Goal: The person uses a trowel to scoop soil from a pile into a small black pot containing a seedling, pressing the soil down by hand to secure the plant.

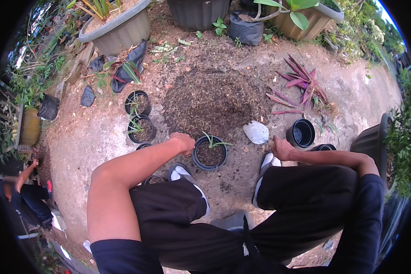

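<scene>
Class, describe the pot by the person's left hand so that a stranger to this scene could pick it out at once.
Start at the dark soil heap in the middle of the sandy ground. At its near edge, between the person's shoes, stands a small black pot with the left hand on its rim. Unlike the empty black pot near the right hand, it holds soil and one thin green seedling.

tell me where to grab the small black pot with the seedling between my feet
Grip the rim of the small black pot on its left side, where the left hand already touches it. It stands upright and full of soil, the seedling rising near the middle, so come from the side, not over the top.
</scene>
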{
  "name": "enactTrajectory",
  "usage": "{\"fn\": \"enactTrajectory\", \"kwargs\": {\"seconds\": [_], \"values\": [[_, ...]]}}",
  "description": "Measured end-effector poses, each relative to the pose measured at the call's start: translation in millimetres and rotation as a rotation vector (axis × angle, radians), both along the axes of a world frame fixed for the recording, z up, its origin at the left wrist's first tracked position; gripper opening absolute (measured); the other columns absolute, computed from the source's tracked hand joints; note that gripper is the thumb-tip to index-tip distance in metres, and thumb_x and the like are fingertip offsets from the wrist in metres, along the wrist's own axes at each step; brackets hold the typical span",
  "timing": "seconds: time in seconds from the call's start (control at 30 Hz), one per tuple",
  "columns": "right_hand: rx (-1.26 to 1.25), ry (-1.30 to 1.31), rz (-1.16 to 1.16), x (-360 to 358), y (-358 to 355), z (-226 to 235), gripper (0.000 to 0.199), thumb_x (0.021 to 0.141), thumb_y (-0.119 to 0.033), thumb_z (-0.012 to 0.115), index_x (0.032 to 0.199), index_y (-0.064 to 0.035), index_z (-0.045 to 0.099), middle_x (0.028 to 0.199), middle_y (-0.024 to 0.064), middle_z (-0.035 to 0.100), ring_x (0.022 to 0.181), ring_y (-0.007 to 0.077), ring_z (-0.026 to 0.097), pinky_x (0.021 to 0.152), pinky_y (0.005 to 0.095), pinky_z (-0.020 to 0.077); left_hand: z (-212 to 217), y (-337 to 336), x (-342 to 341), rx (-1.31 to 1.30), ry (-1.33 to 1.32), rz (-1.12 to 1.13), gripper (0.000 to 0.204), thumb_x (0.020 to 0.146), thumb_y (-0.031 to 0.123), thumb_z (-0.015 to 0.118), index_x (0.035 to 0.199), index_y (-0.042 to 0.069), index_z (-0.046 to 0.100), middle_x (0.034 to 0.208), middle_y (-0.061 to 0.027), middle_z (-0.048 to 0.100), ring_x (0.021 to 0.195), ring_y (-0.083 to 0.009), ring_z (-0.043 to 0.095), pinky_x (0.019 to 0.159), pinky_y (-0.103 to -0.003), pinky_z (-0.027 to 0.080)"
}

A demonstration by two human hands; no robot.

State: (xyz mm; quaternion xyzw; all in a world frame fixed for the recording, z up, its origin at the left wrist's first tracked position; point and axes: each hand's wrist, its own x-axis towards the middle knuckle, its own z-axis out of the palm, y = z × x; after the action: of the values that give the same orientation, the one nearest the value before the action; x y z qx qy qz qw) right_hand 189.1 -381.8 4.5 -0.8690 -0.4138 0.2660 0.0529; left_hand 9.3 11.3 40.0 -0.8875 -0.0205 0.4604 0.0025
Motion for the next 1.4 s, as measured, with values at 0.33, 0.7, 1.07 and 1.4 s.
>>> {"fn": "enactTrajectory", "kwargs": {"seconds": [0.33, 0.7, 1.07, 1.4], "values": [[-0.071, 0.084, 0.063, 29.3, 46.3, 19.3, 0.048, 0.093, -0.028, 0.057, 0.125, 0.0039, 0.042, 0.085, 0.0296, 0.065, 0.086, 0.0469, 0.065, 0.076, 0.0524, 0.0500, 8.4, 0.5, -3.3, 0.008, 0.001, 0.011, 0.035, 0.096, 0.031, 0.057, 0.123, 0.013, 0.067, 0.126, -0.0093, 0.066, 0.118, -0.0300, 0.063, 0.091, -0.049, 0.053], [-0.099, 0.217, -0.114, 13.4, 67.1, 21.8, 0.052, 0.092, -0.038, 0.061, 0.120, 0.0050, 0.051, 0.103, 0.0300, 0.066, 0.102, 0.0439, 0.064, 0.088, 0.0489, 0.0495, 6.6, 1.0, -3.4, -0.157, -0.201, 0.288, 0.068, 0.089, 0.022, 0.064, 0.148, 0.017, 0.032, 0.135, -0.0206, 0.053, 0.129, -0.0392, 0.049, 0.104, -0.051, 0.043], [-0.073, 0.230, -0.105, 6.7, 45.0, 33.6, 0.046, 0.091, -0.034, 0.061, 0.114, 0.0055, 0.053, 0.098, 0.0309, 0.066, 0.100, 0.0466, 0.063, 0.087, 0.0503, 0.0488, 23.8, -20.9, 15.9, -0.405, -0.496, -0.109, 0.055, 0.088, 0.021, 0.068, 0.138, 0.024, 0.047, 0.133, -0.0116, 0.048, 0.124, -0.0350, 0.047, 0.101, -0.050, 0.042], [-0.047, 0.221, -0.077, 6.7, 39.1, 48.1, 0.045, 0.093, -0.033, 0.058, 0.121, 0.0024, 0.052, 0.096, 0.0301, 0.066, 0.097, 0.0463, 0.064, 0.085, 0.0502, 0.0494, 7.8, -16.0, 25.6, -0.420, -0.535, -0.134, 0.010, 0.084, 0.013, 0.062, 0.087, 0.004, 0.064, 0.090, -0.0157, 0.066, 0.088, -0.0357, 0.067, 0.074, -0.047, 0.053]]}}
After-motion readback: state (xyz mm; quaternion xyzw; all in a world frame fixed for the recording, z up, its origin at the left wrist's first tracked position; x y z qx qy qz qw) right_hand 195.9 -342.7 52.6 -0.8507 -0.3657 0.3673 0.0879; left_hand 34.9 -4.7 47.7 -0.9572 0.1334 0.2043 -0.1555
